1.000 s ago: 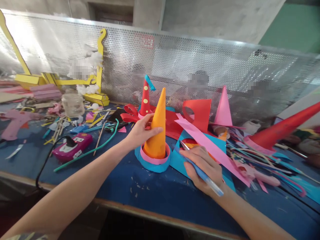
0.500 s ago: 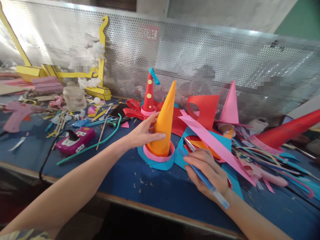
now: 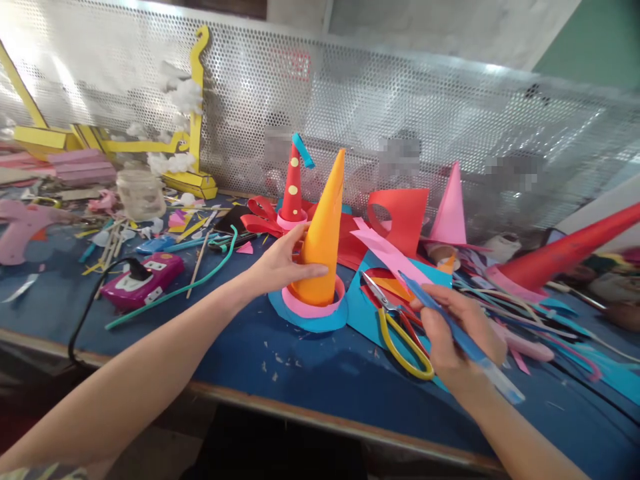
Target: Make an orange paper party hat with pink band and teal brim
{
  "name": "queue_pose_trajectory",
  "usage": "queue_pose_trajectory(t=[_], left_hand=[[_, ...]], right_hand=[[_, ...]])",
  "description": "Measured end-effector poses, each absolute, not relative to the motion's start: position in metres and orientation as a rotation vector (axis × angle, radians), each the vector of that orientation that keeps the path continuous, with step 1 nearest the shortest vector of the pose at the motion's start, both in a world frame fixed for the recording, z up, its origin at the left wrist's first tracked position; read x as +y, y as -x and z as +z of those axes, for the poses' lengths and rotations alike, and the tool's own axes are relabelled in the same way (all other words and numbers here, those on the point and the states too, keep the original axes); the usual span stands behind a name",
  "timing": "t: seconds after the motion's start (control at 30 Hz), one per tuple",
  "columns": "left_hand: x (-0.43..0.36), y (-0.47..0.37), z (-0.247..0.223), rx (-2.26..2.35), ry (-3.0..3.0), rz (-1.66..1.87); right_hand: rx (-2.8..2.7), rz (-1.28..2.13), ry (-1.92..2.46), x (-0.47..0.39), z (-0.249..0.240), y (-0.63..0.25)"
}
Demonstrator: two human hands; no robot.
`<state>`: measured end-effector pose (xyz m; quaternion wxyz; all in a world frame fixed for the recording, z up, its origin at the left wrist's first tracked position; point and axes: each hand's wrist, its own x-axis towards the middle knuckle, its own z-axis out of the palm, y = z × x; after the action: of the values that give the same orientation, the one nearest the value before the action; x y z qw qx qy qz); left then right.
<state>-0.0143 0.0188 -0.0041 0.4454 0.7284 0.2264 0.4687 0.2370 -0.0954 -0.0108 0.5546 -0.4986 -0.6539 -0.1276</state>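
Observation:
An orange paper cone (image 3: 323, 247) stands tilted slightly right inside a pink paper band (image 3: 310, 309), which sits on a blue paper brim (image 3: 320, 323). My left hand (image 3: 285, 263) grips the cone low on its left side, thumb across the front. Between the fingers of my right hand (image 3: 457, 327) is a blue pen (image 3: 457, 333), its tip pointing up and left. Scissors with yellow handles (image 3: 407, 347) lie just left of that hand, on blue paper (image 3: 363, 307) and red and orange scraps. A pink paper strip (image 3: 383, 250) crosses behind the pen.
Behind stand a dotted red cone hat (image 3: 294, 190), a pink cone (image 3: 451, 210) and a red sheet with a hole (image 3: 403, 220). A purple power strip (image 3: 145, 280) and a teal stick (image 3: 180, 290) lie left. A long red cone (image 3: 570, 257) and a pink glue gun (image 3: 530, 347) are right.
My right hand has moved right and away from the scissors, which now lie in plain view. The pen's tip points up more freely. My left hand keeps its hold on the orange cone.

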Motion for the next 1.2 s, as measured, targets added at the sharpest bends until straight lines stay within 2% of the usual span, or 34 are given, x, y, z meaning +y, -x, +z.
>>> queue_pose_trajectory(t=[0.13,0.33,0.63,1.0,1.2], left_hand=[[0.019,0.013,-0.006,0.616,-1.842,1.141],[0.017,0.011,-0.007,0.73,-1.926,1.191],[0.025,0.021,-0.002,0.333,-1.738,1.021],[0.024,0.014,-0.01,0.552,-1.829,1.112],[0.028,0.025,0.001,0.334,-1.668,1.071]], right_hand=[[-1.448,-0.177,1.242,-0.092,-0.022,-0.244],[-1.531,-0.264,1.236,-0.089,-0.021,-0.241],[-1.808,-0.274,0.889,-0.09,-0.012,-0.236],[-1.883,-0.289,0.839,-0.091,-0.002,-0.232],[-1.87,-0.26,0.853,-0.092,-0.006,-0.236]])
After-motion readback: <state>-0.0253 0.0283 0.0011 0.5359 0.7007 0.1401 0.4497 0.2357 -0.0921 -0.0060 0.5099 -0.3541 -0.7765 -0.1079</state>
